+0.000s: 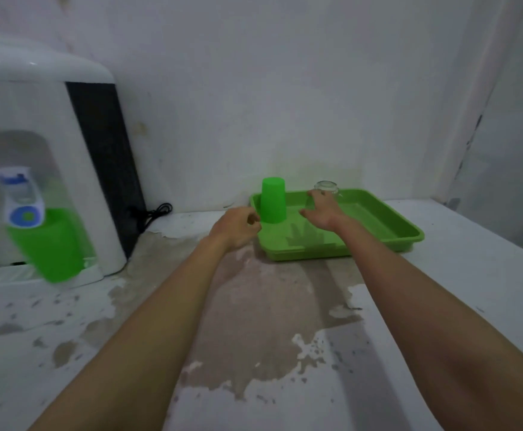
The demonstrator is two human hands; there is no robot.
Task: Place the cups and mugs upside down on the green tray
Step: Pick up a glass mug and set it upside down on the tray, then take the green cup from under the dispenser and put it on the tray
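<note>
The green tray (pixel 378 225) lies on the counter against the wall. A green plastic cup (pixel 273 200) stands upside down in its back left corner. A clear glass (pixel 327 186) stands upside down at the tray's back edge, its lower part hidden by my fingers. My left hand (pixel 235 227) hovers just left of the green cup, fingers loosely curled, fingertips at the cup's lower edge and not wrapped around it. My right hand (pixel 321 209) is spread palm-down over the tray, fingertips at the glass. A second green cup (pixel 50 244) stands upright under the dispenser's tap.
A white water dispenser (pixel 45 144) with a black side panel stands at the left, its black cord (pixel 156 211) coiled by the wall. The counter (pixel 254 321) has worn, peeling paint. A wall closes the back, and the counter's right edge falls off beyond the tray.
</note>
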